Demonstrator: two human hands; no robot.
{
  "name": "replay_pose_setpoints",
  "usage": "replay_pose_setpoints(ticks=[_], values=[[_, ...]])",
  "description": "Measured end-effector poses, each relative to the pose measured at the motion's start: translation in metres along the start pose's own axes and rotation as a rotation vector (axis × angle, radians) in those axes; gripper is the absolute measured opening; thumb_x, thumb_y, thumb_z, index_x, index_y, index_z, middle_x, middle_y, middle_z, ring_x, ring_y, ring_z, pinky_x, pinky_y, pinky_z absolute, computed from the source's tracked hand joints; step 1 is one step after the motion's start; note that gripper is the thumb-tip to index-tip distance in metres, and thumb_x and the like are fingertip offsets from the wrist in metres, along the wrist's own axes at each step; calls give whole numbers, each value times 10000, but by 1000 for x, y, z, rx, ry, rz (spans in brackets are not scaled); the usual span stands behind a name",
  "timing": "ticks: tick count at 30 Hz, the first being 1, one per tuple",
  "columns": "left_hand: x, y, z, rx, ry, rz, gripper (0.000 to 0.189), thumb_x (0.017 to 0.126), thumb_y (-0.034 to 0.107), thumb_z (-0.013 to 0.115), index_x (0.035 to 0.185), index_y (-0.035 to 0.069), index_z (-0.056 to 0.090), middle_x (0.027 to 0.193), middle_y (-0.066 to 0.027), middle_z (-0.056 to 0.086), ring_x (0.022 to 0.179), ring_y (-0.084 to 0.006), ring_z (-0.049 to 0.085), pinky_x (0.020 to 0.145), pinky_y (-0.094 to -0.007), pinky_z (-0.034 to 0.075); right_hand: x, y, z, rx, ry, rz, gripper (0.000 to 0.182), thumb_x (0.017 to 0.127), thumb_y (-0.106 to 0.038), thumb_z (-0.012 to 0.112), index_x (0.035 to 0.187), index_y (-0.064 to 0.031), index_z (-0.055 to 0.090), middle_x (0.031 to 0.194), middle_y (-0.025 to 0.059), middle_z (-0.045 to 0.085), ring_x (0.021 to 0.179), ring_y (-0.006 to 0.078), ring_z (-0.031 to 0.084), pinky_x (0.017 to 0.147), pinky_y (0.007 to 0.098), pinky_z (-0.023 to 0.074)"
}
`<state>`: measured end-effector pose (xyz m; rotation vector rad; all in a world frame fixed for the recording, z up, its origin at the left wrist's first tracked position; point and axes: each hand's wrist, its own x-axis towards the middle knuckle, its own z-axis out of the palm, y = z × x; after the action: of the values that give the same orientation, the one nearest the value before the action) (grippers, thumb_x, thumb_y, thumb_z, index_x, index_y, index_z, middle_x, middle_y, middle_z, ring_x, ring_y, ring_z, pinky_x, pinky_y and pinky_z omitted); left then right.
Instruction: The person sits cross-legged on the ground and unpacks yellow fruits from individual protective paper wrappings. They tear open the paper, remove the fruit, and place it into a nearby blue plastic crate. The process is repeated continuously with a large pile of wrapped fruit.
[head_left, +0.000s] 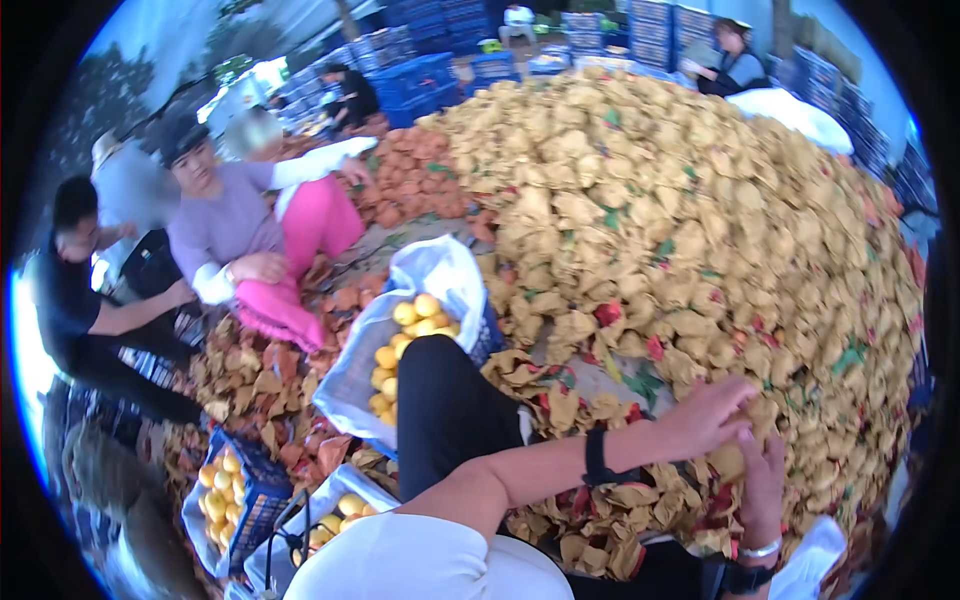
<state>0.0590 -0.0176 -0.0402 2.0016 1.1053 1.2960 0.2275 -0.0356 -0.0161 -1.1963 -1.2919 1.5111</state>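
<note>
A big heap of tan paper-bagged fruit (675, 225) rises before me. At its near edge, my left hand (709, 420), with a black band on the wrist, meets my right hand (761, 465), which wears a silver bracelet and a dark wrist strap. Between my hands is a tan paper bag (731, 454); whether a fruit is inside cannot be seen. Crumpled, opened paper bags (622, 517), some with red inner paper, lie beneath my hands. Beside my knee stands a blue crate with a white liner (442, 262), holding yellow round fruit (425, 305).
Two more lined crates of yellow fruit, one blue (259, 499) and one partly hidden (337, 480), stand lower left. A person in pink trousers (225, 217) sits at left near others. Orange-brown paper bags (409, 176) lie beyond. Stacked blue crates (420, 82) line the back.
</note>
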Motion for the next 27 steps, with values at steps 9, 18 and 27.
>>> replay_pose_setpoints(ticks=[9, 18, 27], values=[[-20, -7, -13, -186, 164, -46, 347, 705, -72, 538, 1039, -2, 475, 904, -168, 566, 704, -321, 554, 611, -424, 429, 8, 11, -6, 83, 2, 90, 490, 864, -113, 611, 1316, -31, 440, 1196, 102, 554, 1047, 190, 559, 909, 330, 453], [-26, -2, -25, -214, -44, -21, 206, 748, 153, 608, 764, -22, 501, 640, -160, 503, 609, -324, 499, 586, -435, 369, -6, -22, 6, -487, -230, -64, 355, 967, -214, 447, 1285, -58, 478, 1200, 90, 565, 1040, 192, 568, 901, 321, 433], [-30, -9, -30, 113, -239, 50, 260, 726, 183, 599, 638, -46, 513, 604, -224, 516, 638, -405, 550, 583, -479, 400, -3, -16, 17, -753, -62, 163, 462, 976, -339, 462, 1317, -34, 524, 1252, 192, 554, 1106, 289, 534, 970, 376, 397]])
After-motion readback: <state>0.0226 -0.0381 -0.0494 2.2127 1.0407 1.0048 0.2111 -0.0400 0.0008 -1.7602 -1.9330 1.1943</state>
